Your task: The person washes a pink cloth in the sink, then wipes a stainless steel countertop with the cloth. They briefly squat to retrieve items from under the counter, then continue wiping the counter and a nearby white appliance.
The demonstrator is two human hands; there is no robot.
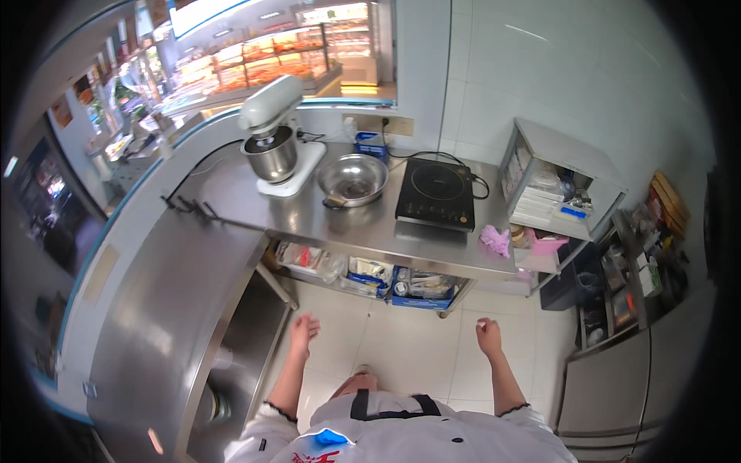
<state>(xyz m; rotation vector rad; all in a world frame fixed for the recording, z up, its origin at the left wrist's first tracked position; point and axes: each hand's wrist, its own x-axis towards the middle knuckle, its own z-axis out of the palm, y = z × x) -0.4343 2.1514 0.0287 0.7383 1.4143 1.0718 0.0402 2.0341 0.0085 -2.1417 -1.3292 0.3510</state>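
My left hand (305,330) hangs over the tiled floor beside the left steel counter, its fingers slightly apart and holding nothing. My right hand (488,335) is over the floor at the right, with its fingers curled; whether something small is inside cannot be told. Beyond both hands, a steel table (370,234) carries a white stand mixer (272,107) with a metal bowl, a wide stainless steel bowl (353,176), a black induction cooker (437,188) and a crumpled pink cloth (495,241). A dark-handled tool lies on the wide bowl's near rim.
A steel counter (145,312) runs along the left. Under the table stand a blue box (425,302) and bins of packages. At the right are a metal cabinet (570,150), a dark bin (564,283), a cluttered shelf (619,278) and steel doors (608,376). Lit display cases show through the window.
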